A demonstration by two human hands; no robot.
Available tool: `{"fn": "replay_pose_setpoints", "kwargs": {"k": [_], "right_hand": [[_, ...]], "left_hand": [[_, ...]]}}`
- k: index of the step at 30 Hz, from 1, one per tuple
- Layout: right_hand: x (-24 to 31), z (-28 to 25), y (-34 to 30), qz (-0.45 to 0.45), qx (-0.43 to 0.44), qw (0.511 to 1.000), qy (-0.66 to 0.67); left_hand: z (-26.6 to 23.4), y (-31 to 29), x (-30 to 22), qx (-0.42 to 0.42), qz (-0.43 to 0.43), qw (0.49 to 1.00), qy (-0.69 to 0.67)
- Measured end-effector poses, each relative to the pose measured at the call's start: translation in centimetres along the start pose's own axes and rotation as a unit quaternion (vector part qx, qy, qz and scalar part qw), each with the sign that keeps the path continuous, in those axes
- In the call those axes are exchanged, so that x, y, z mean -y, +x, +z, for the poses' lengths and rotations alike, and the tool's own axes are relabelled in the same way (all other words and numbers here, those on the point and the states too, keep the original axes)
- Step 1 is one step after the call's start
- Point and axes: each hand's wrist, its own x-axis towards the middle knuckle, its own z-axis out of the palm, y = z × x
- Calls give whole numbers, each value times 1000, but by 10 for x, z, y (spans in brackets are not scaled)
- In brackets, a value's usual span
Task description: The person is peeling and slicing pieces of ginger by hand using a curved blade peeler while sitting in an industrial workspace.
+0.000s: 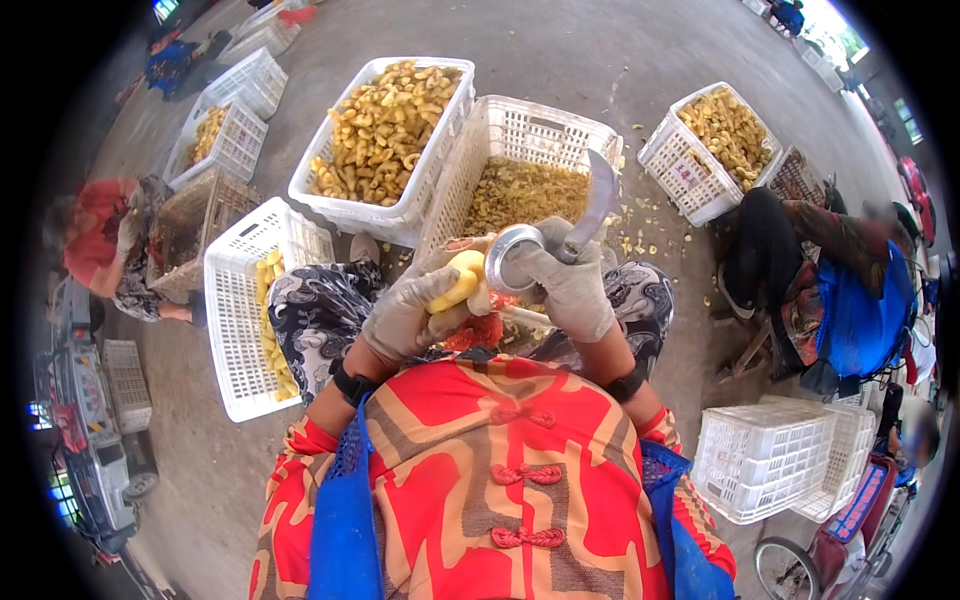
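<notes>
Both my hands wear pale, soiled gloves and are close together above my lap. My left hand point(400, 315) is closed round a peeled yellow ginger root point(462, 283). Fingers of my right hand point(575, 295) wrap a round metal ring tool point(494, 262), its rim right beside the ginger. From the same hand a curved knife blade point(601, 200) points up and away. Just beyond my hands stands a worn white crate point(548, 127) with peel scraps point(525, 190) inside. How the ring and knife sit in my palm is hidden.
A white crate point(455, 72) heaped with unpeeled ginger stands ahead. Left of my knee, another crate point(228, 330) holds peeled ginger. A further ginger crate point(690, 190) is at right. Seated people point(105, 240) work on both sides. Stacked crates point(765, 460) stand at lower right.
</notes>
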Motion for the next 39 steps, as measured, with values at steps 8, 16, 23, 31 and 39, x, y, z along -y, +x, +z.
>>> {"fn": "replay_pose_setpoints", "kwargs": {"k": [8, 16, 23, 31, 39], "right_hand": [[-14, -11, 8, -114, 40, 982, -144], [26, -37, -1, -196, -180, 962, -65], [6, 1, -10, -47, -52, 998, -10], [-12, -12, 15, -177, -101, 967, -154], [-9, 8, -1, -129, -36, 988, -82]], "left_hand": [[-1, 0, -2, -31, -30, 992, 118], [-4, -7, -7, -21, -2, 992, 122], [-9, -2, 9, -17, 2, 999, 47], [-6, 0, 12, -81, 13, 994, 76], [0, 8, 11, -108, -51, 987, -104]]}}
